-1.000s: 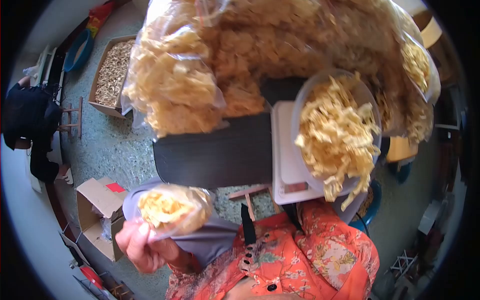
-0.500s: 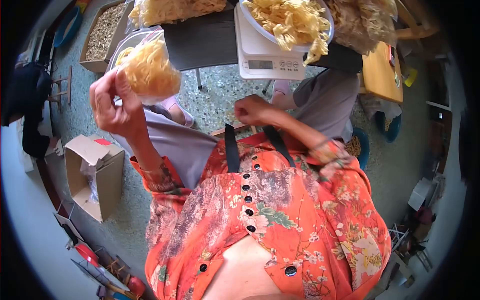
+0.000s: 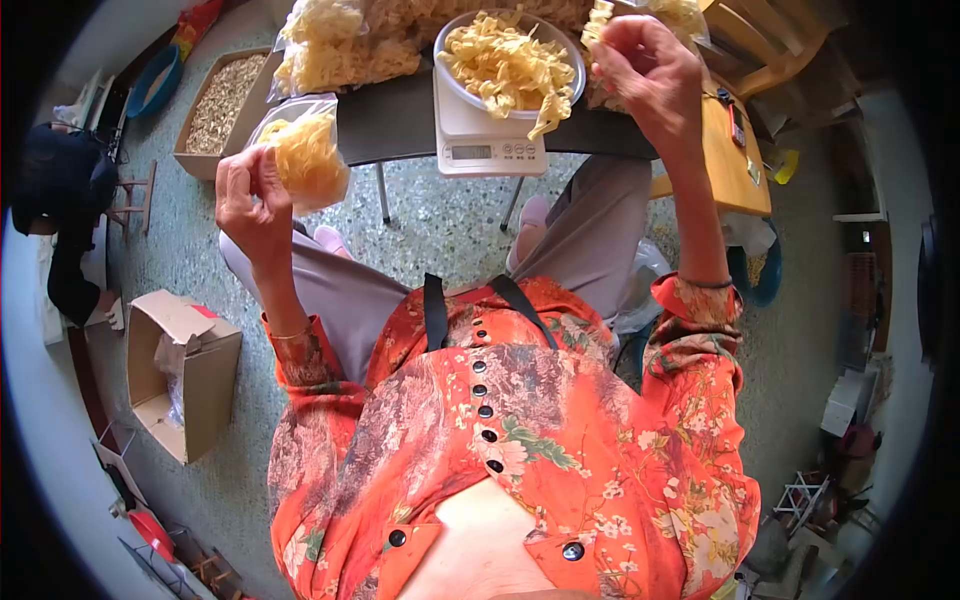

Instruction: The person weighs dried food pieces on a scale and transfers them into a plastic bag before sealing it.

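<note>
My left hand [image 3: 250, 205] is closed on the edge of a clear plastic bag [image 3: 308, 165] with pale yellow dried strips inside, held up left of the scale. My right hand [image 3: 650, 85] is raised at the far right, its thumb and fingers pinching a curly pale yellow dried strip [image 3: 597, 28]. Between the hands, a round bowl [image 3: 444, 80] heaped with similar dried strips [image 3: 508, 62] rests on a white digital scale [image 3: 455, 135]. One strip hangs over the bowl's front rim. The scale's display is too blurred to read.
Filled clear bags [image 3: 345, 65] line the back of the dark table [image 3: 390, 140]. A wooden chair [image 3: 765, 45] stands at right. On the floor are an open cardboard box [image 3: 205, 370], a box of small brownish pieces [image 3: 225, 105] and blue basins [image 3: 155, 80]. Another person [image 3: 65, 190] is at far left.
My right hand has risen from my lap to the far right of the bowl and now pinches a strip. The left hand still holds the bag. The view has shifted, showing more of the table.
</note>
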{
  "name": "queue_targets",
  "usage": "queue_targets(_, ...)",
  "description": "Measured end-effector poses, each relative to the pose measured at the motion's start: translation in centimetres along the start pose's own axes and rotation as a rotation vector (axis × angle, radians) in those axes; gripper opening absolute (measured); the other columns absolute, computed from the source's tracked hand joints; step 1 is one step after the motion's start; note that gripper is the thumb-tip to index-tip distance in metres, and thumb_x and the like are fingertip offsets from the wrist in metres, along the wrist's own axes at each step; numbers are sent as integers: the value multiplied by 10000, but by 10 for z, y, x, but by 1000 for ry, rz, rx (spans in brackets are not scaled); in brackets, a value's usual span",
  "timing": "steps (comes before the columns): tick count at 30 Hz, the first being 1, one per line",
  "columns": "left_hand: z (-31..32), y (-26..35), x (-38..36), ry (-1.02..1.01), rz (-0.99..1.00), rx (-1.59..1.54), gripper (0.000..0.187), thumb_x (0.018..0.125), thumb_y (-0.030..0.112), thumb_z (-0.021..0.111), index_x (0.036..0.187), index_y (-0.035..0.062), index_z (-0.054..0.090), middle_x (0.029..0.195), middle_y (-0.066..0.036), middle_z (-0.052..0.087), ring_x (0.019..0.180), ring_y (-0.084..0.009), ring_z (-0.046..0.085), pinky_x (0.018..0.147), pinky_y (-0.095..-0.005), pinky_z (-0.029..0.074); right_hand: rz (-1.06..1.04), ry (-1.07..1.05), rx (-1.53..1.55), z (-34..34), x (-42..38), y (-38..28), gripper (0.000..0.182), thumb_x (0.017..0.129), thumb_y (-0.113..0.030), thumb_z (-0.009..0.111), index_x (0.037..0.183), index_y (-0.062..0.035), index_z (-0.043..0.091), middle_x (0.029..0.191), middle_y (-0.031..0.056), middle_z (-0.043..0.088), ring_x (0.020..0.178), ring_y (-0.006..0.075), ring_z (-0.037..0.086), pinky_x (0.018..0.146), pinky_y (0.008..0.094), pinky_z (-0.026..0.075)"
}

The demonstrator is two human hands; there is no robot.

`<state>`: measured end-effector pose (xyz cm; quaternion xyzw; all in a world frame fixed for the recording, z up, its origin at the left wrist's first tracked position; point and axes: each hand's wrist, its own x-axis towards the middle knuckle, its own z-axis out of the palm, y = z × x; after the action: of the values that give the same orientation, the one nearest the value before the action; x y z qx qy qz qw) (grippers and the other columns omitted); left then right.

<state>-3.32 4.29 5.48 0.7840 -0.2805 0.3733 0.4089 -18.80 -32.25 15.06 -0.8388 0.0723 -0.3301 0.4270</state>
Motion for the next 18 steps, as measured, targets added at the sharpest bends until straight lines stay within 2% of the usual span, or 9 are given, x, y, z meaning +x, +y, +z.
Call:
queue_targets(1, -1, 1, -1, -16, -5, 9, 31, 910, 18, 705, 938, 18, 692, 872, -104, 670, 775, -231, 666, 707, -333, 547, -4, -13, 1, 4, 9, -1, 110, 944, -99, 733, 1017, -28, 692, 795, -12, 659, 699, 40, 605, 617, 190, 484)
queue_targets(3, -1, 2, 0, -16, 7, 4, 33, 907, 15, 707, 933, 19, 688, 874, -109, 669, 778, -238, 666, 707, -340, 546, 138, 6, -226, 5, 17, -23, 75, 876, -67, 716, 936, -26, 697, 836, 79, 717, 766, 155, 678, 684, 313, 531)
queue_targets(5, -3, 2, 0, -24, 38, 29, 37, 905, 17, 713, 928, 17, 683, 862, -107, 660, 756, -233, 650, 689, -336, 537, -68, 14, -351, 13, 27, -11, 106, 870, -98, 723, 960, -43, 714, 845, 75, 725, 741, 149, 676, 662, 319, 540)
queue_targets(7, -3, 1, 1, -15, 77, 27, 52, 904, 36, 729, 914, 20, 680, 821, -86, 639, 694, -191, 602, 638, -300, 504, 13, -77, -268, 19, 35, 9, 138, 853, -94, 733, 980, -40, 725, 848, 91, 729, 749, 158, 681, 668, 325, 546)
queue_targets(9, -4, -2, -2, -35, 68, 37, 49, 921, 65, 724, 954, 29, 721, 841, -61, 669, 689, -132, 605, 623, -249, 488, -29, -132, -318, 17, 41, 32, 170, 835, -91, 751, 989, -26, 728, 846, 88, 731, 748, 159, 681, 671, 324, 550)
queue_targets(11, -2, -5, -5, -40, 53, 32, 53, 919, 67, 728, 954, 29, 727, 842, -58, 676, 692, -129, 610, 622, -245, 486, -45, -162, -341, 14, 43, 31, 152, 853, -83, 740, 983, -6, 722, 821, 65, 721, 722, 138, 665, 647, 306, 538)
queue_targets(14, 1, 0, -4, -27, 24, 14, 54, 905, 67, 746, 941, 28, 732, 844, -55, 680, 692, -129, 612, 623, -251, 491, 91, -143, -280, 7, 38, 30, 115, 884, -74, 717, 969, 3, 720, 806, 38, 709, 697, 108, 643, 619, 276, 517)
queue_targets(18, 4, -1, 2, -38, 75, 53, 62, 901, 76, 751, 940, 29, 740, 851, -67, 697, 705, -147, 636, 637, -263, 509, 106, 38, -111, -7, 8, 27, 87, 922, -86, 696, 952, -9, 723, 801, 23, 702, 695, 72, 628, 597, 234, 490)
